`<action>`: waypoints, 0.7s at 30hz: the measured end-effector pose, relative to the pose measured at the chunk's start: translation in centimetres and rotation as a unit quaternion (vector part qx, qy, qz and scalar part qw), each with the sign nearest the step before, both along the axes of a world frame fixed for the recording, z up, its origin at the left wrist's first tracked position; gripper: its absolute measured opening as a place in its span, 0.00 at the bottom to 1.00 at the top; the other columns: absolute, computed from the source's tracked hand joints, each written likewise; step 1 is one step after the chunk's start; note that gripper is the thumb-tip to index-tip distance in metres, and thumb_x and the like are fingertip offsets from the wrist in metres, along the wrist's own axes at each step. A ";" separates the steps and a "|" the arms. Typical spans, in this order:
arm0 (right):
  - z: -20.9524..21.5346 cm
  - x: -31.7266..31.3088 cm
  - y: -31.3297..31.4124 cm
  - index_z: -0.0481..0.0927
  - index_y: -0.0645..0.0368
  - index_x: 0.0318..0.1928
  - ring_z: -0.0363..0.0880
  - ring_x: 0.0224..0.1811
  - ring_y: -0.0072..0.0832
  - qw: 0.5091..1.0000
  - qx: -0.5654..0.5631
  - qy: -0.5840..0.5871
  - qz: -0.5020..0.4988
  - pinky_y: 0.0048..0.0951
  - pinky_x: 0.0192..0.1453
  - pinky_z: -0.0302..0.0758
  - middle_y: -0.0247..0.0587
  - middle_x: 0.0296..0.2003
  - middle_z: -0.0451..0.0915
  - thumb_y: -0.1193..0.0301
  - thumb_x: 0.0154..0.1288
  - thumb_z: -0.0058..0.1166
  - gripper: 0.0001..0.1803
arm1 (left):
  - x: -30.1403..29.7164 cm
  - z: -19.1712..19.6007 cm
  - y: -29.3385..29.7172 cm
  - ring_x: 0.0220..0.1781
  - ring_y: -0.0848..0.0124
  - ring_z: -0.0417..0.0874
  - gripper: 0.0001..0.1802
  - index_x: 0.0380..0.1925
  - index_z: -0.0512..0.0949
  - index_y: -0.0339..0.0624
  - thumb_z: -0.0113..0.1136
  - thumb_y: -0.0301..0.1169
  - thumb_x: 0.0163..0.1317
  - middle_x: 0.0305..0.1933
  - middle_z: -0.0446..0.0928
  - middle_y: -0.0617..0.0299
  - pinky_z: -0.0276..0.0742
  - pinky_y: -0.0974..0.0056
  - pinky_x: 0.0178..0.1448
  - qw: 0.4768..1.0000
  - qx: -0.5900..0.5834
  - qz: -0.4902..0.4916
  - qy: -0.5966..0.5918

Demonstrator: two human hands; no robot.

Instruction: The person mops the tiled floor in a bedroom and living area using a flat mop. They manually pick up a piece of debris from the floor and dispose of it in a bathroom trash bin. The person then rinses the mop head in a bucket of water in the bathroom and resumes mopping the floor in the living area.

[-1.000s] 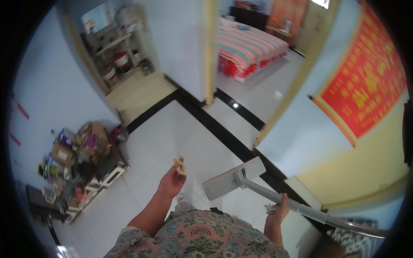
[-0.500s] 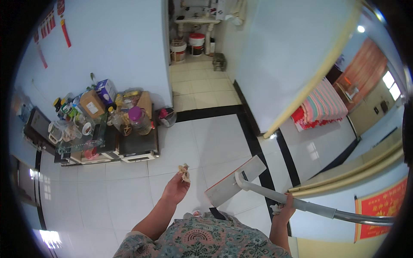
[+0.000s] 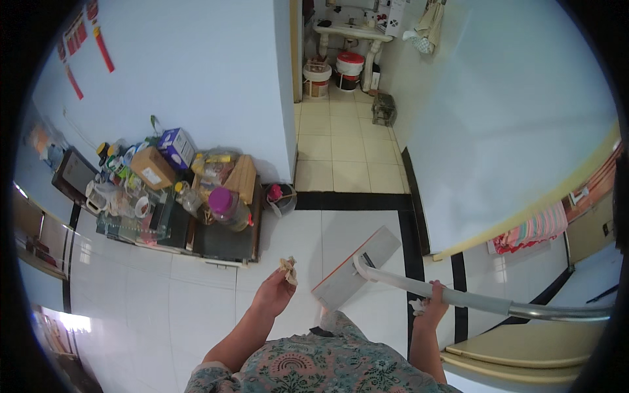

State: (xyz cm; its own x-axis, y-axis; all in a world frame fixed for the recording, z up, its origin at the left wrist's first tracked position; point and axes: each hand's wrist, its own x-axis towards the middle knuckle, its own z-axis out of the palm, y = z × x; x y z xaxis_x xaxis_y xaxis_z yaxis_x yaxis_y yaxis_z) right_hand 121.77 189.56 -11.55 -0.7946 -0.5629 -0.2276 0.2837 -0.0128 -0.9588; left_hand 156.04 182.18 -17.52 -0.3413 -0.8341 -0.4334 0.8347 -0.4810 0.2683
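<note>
My left hand, raised over the white tiles, is closed on a crumpled tan piece of paper or tissue. On the other side my right hand grips the grey handle of a flat mop. A crumpled white tissue pokes out at the same hand. The mop's broad flat head is tilted in front of me, its long edge trimmed in orange. From the head the handle runs right into a shiny metal pole. Whether the head touches the floor I cannot tell.
At left a low dark cabinet carries bottles, boxes and a purple-lidded jar. A waste bin stands beside it. Ahead, a doorway leads to a sink with buckets below. A striped bed cover shows at right.
My view has turned left and come closer to the doorway, so the room at right shows less. Both hands keep their hold, and the mop travels with me.
</note>
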 end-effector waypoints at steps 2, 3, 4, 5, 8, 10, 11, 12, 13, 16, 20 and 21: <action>-0.1 -1.9 -6.7 0.72 0.59 0.35 0.58 0.18 0.12 1.000 -0.005 -0.009 0.007 0.15 0.19 0.57 0.35 0.32 0.74 0.66 0.58 0.56 0.11 | -1.7 1.6 -4.8 0.40 0.73 0.76 0.13 0.48 0.69 0.38 0.47 0.28 0.64 0.42 0.74 0.64 0.74 0.71 0.43 1.000 0.003 0.013 -0.020; 0.4 -2.8 -9.7 0.72 0.59 0.35 0.58 0.17 0.12 1.000 -0.007 0.005 0.021 0.15 0.19 0.57 0.35 0.32 0.74 0.66 0.58 0.56 0.11 | -2.5 2.3 -7.2 0.40 0.73 0.76 0.13 0.48 0.69 0.39 0.47 0.28 0.64 0.42 0.74 0.64 0.74 0.71 0.43 0.999 0.007 0.021 -0.028; 1.0 -3.6 -12.7 0.72 0.59 0.35 0.58 0.17 0.12 0.999 -0.010 0.019 0.035 0.15 0.19 0.57 0.35 0.31 0.74 0.66 0.57 0.56 0.11 | -3.1 2.8 -9.8 0.41 0.74 0.76 0.13 0.48 0.69 0.39 0.47 0.28 0.64 0.42 0.74 0.64 0.74 0.71 0.43 0.999 0.004 0.031 -0.028; 1.4 -4.2 -15.2 0.72 0.59 0.34 0.58 0.17 0.12 0.998 -0.008 0.032 0.052 0.15 0.19 0.57 0.34 0.31 0.74 0.66 0.57 0.56 0.11 | -3.4 3.0 -11.7 0.41 0.74 0.75 0.13 0.48 0.69 0.39 0.47 0.28 0.64 0.42 0.74 0.64 0.73 0.71 0.44 0.999 0.006 0.043 -0.030; 3.8 -5.7 -23.8 0.74 0.58 0.33 0.59 0.17 0.14 0.996 0.029 0.057 0.062 0.16 0.18 0.57 0.30 0.26 0.71 0.68 0.54 0.58 0.09 | -4.1 3.0 -17.2 0.41 0.74 0.75 0.13 0.47 0.69 0.39 0.48 0.28 0.63 0.42 0.74 0.64 0.73 0.71 0.44 0.998 0.025 0.060 -0.016; 4.6 -6.5 -29.1 0.75 0.57 0.32 0.60 0.18 0.15 0.994 0.034 0.052 0.085 0.17 0.19 0.58 0.31 0.26 0.71 0.68 0.53 0.58 0.09 | -4.2 3.3 -21.5 0.41 0.74 0.76 0.12 0.46 0.69 0.39 0.49 0.27 0.62 0.42 0.74 0.64 0.74 0.70 0.43 0.996 0.037 0.077 -0.013; 5.0 -7.2 -31.7 0.75 0.57 0.32 0.61 0.19 0.15 0.993 0.037 0.054 0.096 0.17 0.19 0.58 0.31 0.26 0.71 0.68 0.53 0.58 0.08 | -4.4 3.4 -23.5 0.40 0.74 0.76 0.12 0.46 0.70 0.40 0.50 0.27 0.62 0.42 0.74 0.64 0.74 0.70 0.43 0.995 0.045 0.092 -0.014; 5.5 -7.7 -34.4 0.75 0.57 0.32 0.60 0.19 0.15 0.991 0.038 0.072 0.109 0.17 0.20 0.58 0.31 0.26 0.72 0.68 0.53 0.57 0.08 | -4.5 3.3 -25.8 0.40 0.73 0.76 0.12 0.45 0.70 0.40 0.51 0.27 0.61 0.42 0.75 0.64 0.74 0.70 0.42 0.993 0.055 0.106 -0.014; 6.3 -8.2 -37.2 0.74 0.58 0.32 0.60 0.19 0.14 0.988 0.040 0.089 0.121 0.17 0.20 0.57 0.31 0.27 0.73 0.69 0.53 0.57 0.08 | -4.5 2.7 -28.5 0.40 0.73 0.76 0.12 0.45 0.71 0.40 0.51 0.27 0.61 0.41 0.75 0.64 0.74 0.70 0.42 0.993 0.055 0.104 -0.002; 6.3 -10.0 -45.4 0.73 0.57 0.33 0.59 0.19 0.14 0.980 0.068 0.129 0.136 0.17 0.21 0.57 0.31 0.27 0.75 0.69 0.53 0.57 0.09 | -4.7 2.8 -37.3 0.39 0.73 0.77 0.09 0.41 0.73 0.40 0.52 0.28 0.61 0.39 0.76 0.64 0.75 0.70 0.41 0.992 0.053 0.109 0.022; 7.8 -12.5 -56.0 0.73 0.54 0.31 0.65 0.26 0.17 0.970 0.083 0.158 0.168 0.20 0.27 0.60 0.31 0.27 0.75 0.70 0.51 0.58 0.08 | -6.4 4.0 -51.2 0.37 0.73 0.77 0.09 0.42 0.72 0.41 0.50 0.29 0.63 0.37 0.75 0.65 0.76 0.71 0.39 0.997 0.006 0.075 0.006; 8.2 -12.7 -58.5 0.73 0.54 0.30 0.66 0.27 0.17 0.968 0.082 0.162 0.172 0.21 0.28 0.60 0.31 0.27 0.75 0.71 0.51 0.58 0.08 | -7.2 4.3 -54.2 0.39 0.73 0.76 0.11 0.46 0.70 0.43 0.47 0.28 0.64 0.39 0.74 0.65 0.76 0.71 0.39 0.997 0.003 0.072 0.006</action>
